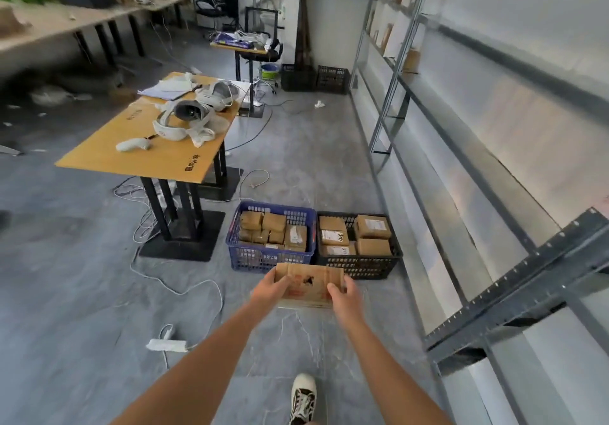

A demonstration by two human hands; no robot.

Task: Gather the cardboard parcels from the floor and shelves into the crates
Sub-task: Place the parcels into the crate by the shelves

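I hold a flat cardboard parcel with a torn spot on top, out in front of me above the floor. My left hand grips its left end and my right hand grips its right end. Just beyond the parcel stand two crates side by side on the floor. The blue crate on the left holds several brown parcels. The black crate on the right also holds several parcels, some with white labels. More parcels stand on the far shelves.
A metal shelf rack runs along the right wall, its dark bracket jutting near my right arm. A wooden table with headsets stands left of the crates. Cables and a power strip lie on the floor. My shoe is below.
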